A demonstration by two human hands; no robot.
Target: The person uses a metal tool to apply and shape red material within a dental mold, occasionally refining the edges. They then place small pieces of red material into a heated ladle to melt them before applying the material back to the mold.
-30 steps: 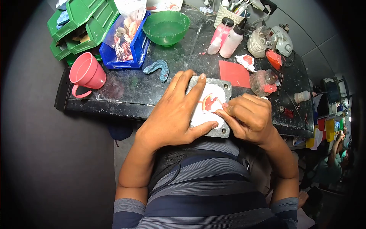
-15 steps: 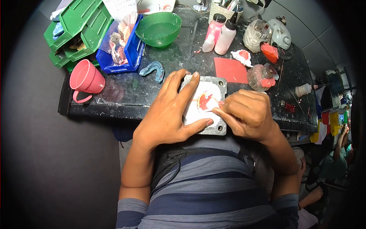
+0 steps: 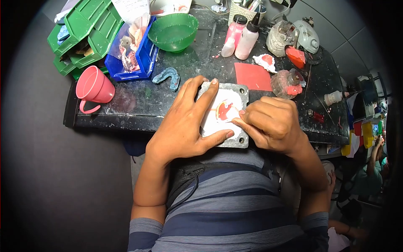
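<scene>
A grey metal dental flask half [image 3: 241, 141], filled with white plaster [image 3: 216, 125], rests at the table's front edge against my body. Set in the plaster is a small curved piece of red-pink wax [image 3: 225, 110] with a pale yellowish rim. My left hand [image 3: 178, 126] grips the flask from the left, thumb along the near side and fingers over the far side. Curled into a pinch, my right hand [image 3: 270, 124] presses its fingertips close to the wax at the right. Whatever it pinches is mostly hidden by the fingers.
Beyond the flask lie a blue horseshoe-shaped impression [image 3: 168, 78] and a pink wax sheet [image 3: 253, 77]. A pink mug [image 3: 95, 86], blue bin [image 3: 131, 75] and green bowl [image 3: 173, 35] stand left. Bottles [image 3: 247, 44] and a glass burner [image 3: 285, 84] stand right. Another person [image 3: 367, 178] is far right.
My right fingertips have shifted very slightly over the plaster. The left hand keeps its hold on the flask. At the lower right, another person's limb has moved.
</scene>
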